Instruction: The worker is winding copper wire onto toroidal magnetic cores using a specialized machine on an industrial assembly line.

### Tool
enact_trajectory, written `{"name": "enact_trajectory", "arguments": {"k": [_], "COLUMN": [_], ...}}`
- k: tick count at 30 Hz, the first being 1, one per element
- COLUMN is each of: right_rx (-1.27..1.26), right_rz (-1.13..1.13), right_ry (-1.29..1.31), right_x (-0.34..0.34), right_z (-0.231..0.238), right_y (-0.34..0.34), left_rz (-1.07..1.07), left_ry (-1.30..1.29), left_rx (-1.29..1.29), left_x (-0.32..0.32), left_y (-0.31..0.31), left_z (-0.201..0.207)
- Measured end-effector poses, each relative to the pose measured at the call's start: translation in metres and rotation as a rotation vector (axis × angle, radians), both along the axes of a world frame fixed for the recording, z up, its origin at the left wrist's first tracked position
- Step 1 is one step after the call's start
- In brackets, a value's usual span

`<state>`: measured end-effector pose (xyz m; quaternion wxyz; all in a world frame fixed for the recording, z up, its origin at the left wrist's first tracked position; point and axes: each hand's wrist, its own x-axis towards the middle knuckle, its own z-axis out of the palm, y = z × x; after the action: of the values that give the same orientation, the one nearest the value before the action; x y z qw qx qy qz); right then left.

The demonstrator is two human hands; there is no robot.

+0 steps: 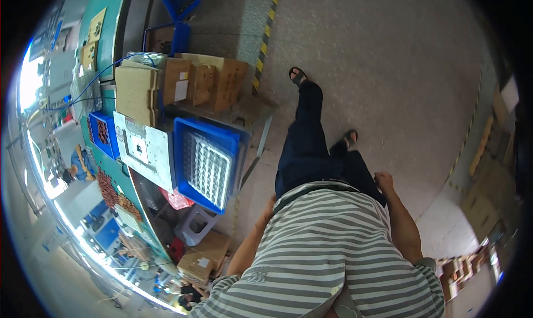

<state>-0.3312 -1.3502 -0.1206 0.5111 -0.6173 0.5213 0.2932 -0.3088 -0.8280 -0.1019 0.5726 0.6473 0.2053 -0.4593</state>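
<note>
I record the right hand [383,180] at three o'clock, curled closed, nothing visible in it. The left hand [270,208], six o'clock, is partly hidden; I cannot tell its grip. At nine, a blue bin [182,161] holds a clear tray [210,171], presumably for containment.

Yellow-and-black tape [261,60] stripes the grey floor [388,68]. Cardboard boxes [230,85] stand beside a green worktop [111,24], where a small blue bin [112,146] holds reddish-brown parts, with loose reddish parts [107,189] lying nearby. Beyond the worktop is a person in blue [78,165]. Another carton [194,262] sits at lower left.
</note>
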Motion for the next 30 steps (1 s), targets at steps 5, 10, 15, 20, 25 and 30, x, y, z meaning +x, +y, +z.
{"name": "enact_trajectory", "arguments": {"k": [5,10,15,20,25,30], "right_rx": [-0.379,-0.419,-0.350,-0.224,-0.136,-0.165], "right_rz": [0.555,0.640,0.536,0.501,0.799,1.066], "right_ry": [-0.134,0.071,-0.132,-0.191,-0.258,-0.189], "right_x": [0.118,0.356,0.535,0.670,0.849,1.046], "right_z": [-0.039,0.029,0.051,-0.011,-0.032,-0.027], "right_y": [-0.033,0.004,0.047,0.066,0.115,0.216], "left_rz": [0.126,0.256,0.671,0.720,0.925,0.942], "left_ry": [-0.146,-0.215,-0.171,0.088,0.127,-0.118], "left_rx": [-0.011,0.268,0.132,0.175,0.127,0.426], "left_x": [0.156,0.356,0.469,0.529,0.614,0.758], "left_y": [-0.044,-0.040,-0.013,0.014,0.032,0.066], "left_z": [-0.006,0.063,0.090,0.074,0.061,0.050]}}
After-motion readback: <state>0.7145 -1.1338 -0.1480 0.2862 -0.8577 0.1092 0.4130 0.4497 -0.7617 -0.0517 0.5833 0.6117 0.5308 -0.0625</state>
